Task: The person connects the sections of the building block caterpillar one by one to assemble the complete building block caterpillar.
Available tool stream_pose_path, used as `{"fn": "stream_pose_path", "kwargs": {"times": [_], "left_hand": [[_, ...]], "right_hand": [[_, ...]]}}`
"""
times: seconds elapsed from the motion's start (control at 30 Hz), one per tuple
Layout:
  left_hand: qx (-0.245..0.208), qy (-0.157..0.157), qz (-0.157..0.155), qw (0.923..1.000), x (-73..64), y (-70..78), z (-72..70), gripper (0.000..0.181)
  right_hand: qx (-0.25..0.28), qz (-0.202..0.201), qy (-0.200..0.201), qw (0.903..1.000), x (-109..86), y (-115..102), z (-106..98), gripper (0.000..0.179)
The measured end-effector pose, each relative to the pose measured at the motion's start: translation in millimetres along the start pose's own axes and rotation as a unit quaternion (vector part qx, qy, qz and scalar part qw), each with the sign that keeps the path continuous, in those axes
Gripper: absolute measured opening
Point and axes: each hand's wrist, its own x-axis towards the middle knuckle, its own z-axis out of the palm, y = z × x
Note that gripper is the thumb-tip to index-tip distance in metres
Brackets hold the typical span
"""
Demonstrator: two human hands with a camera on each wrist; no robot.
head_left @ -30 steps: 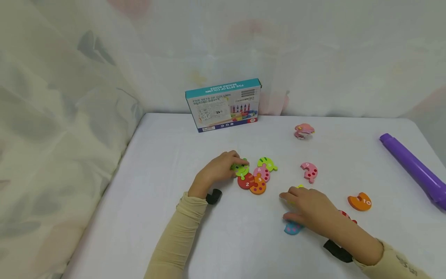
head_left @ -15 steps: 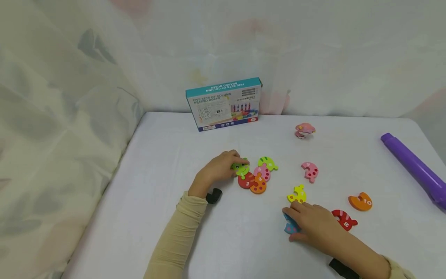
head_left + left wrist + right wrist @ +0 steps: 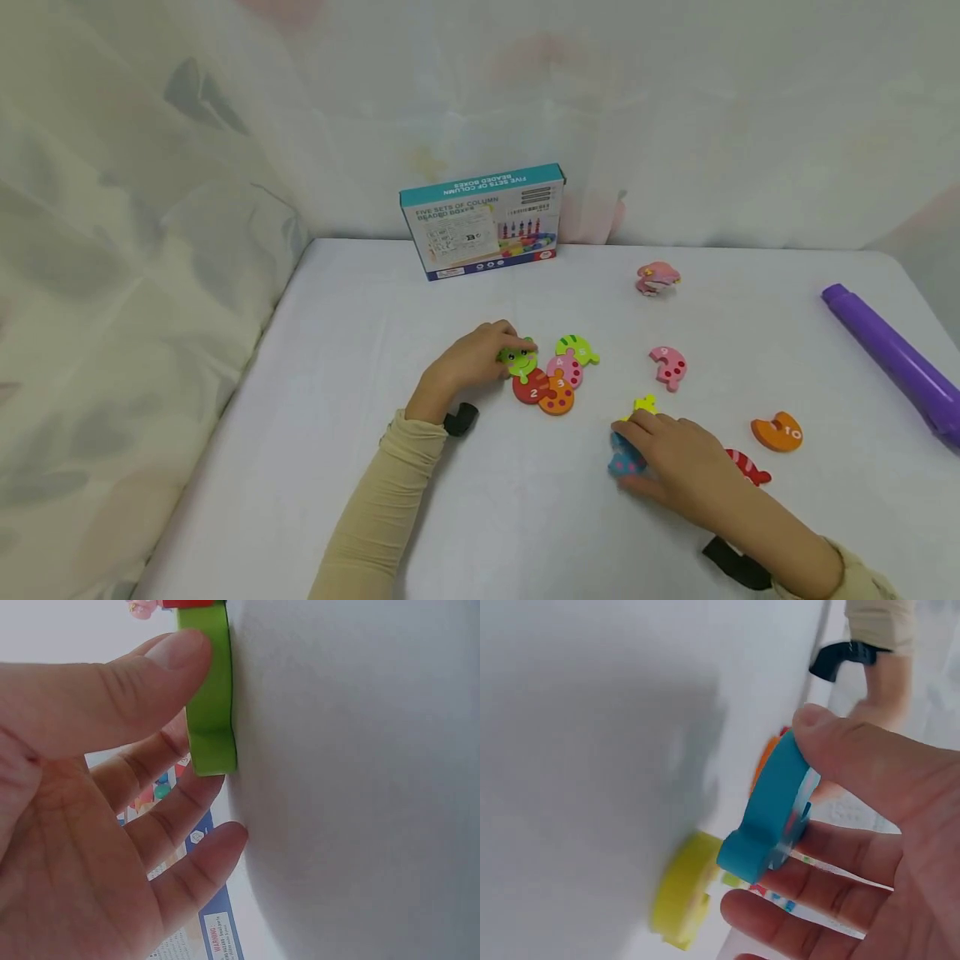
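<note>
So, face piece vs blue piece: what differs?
Look: the face piece is green with a smile; the blue piece has pink dots.
Position: the face piece touches the red 2 piece; the blue piece is apart from it.
Grip: left hand pinches the face piece, right hand the blue piece.
Shared: both are hand-held.

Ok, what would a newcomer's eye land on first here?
Probably the bright numbered pieces joined in a curve near the middle of the white table, where the left hand grips the smiling green head. Next, the right hand, pinching a blue piece near a yellow piece. Then the big purple tube lying at the table's right side.
</note>
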Motion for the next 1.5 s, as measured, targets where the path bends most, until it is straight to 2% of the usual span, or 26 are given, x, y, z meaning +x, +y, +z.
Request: {"fn": "stream_pose_path", "kwargs": {"times": [0.17, 0.37, 0.63, 0.93, 1.23, 1.5], "left_hand": [[0.000, 0.001, -0.001, 1.0000, -0.2, -0.2, -0.4, 0.049], [0.000, -0.001, -0.003, 1.0000, -0.6, 1.0, -2.4, 0.049], [-0.004, -0.001, -0.001, 1.0000, -0.2, -0.3, -2.3, 0.050], [-0.007, -0.005, -0.003, 1.0000, 0.8, -0.7, -1.0, 0.050], [-0.004, -0.003, 0.000, 1.0000, 0.4, 1.0, -0.9, 0.051], [-0.001, 0.000, 0.003, 1.0000, 1.2, -0.5, -0.4, 0.050]], "right_hand": [[0.003, 0.000, 0.046, 0.9990, 13.4, 5.2, -6.7, 0.059], [0.023, 0.021, 0.068, 0.9972, 31.7, 9.5, -10.5, 0.059], [0.064, 0.083, 0.053, 0.9930, 56.5, 17.4, -11.5, 0.058], [0.061, 0.112, 0.045, 0.9908, 78.6, 31.6, -6.9, 0.058], [0.063, 0.109, 0.035, 0.9914, 90.6, 39.8, -0.1, 0.060], [0.059, 0.096, 0.032, 0.9931, 98.7, 38.2, -0.3, 0.060]]}}
